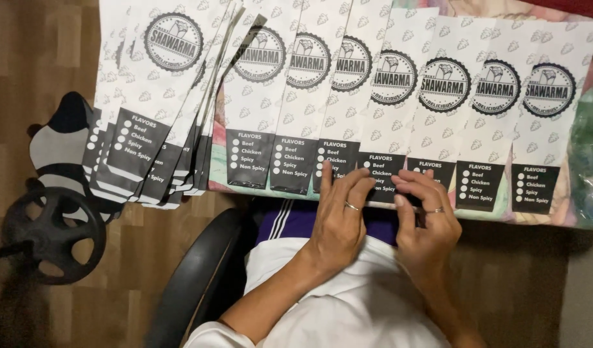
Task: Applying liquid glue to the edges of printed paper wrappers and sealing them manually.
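Lower centre of frame | I see left hand (340, 216) and right hand (425, 216) pinching the dark bottom edge of one white paper bag (388, 122) in the fanned row, fingers narrow | risk: overlapped neighbours drag along; loose stack (158, 96) at upper left, overhanging the table edge (560, 219), could slide off.

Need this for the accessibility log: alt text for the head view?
Seen from above, a seated person's left hand and right hand touch the bottom edge of a printed white paper bag, one of a row overlapping along a table edge. A fanned stack of bags lies left.
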